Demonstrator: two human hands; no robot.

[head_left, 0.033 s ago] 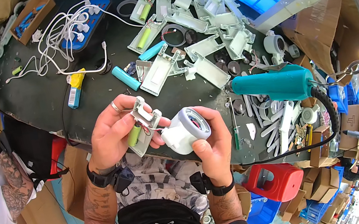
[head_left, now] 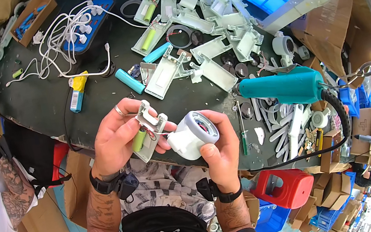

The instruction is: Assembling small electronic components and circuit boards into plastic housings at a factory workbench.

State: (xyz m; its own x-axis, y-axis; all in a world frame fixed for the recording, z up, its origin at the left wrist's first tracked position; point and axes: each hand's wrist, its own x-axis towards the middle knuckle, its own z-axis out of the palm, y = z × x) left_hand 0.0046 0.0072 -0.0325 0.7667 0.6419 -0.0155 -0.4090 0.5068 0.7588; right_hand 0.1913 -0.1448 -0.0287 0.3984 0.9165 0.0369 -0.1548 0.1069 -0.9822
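Over the table's near edge, my left hand (head_left: 111,140) is closed on a white plastic housing half (head_left: 147,114). A green battery cell (head_left: 139,140) sits inside that housing, below a clip-like bracket. My right hand (head_left: 225,161) grips a white round device head (head_left: 183,142) with a grey ring round its open face; small parts with red show inside the ring. Thin wires appear to run between the housing and the head. The two pieces are held side by side, slightly apart. My right thumb presses against the head's lower side.
White housing shells (head_left: 208,17) are heaped at the back. A teal electric screwdriver (head_left: 280,89) hangs at right above loose plastic strips. Tangled white cables (head_left: 54,45), a yellow-and-blue tool (head_left: 77,92) and turquoise cylinders (head_left: 130,81) lie left. A red stool (head_left: 285,188) stands below; another person's arm (head_left: 16,195) is far left.
The round device head has turned very slightly in my right hand. All else looks the same.
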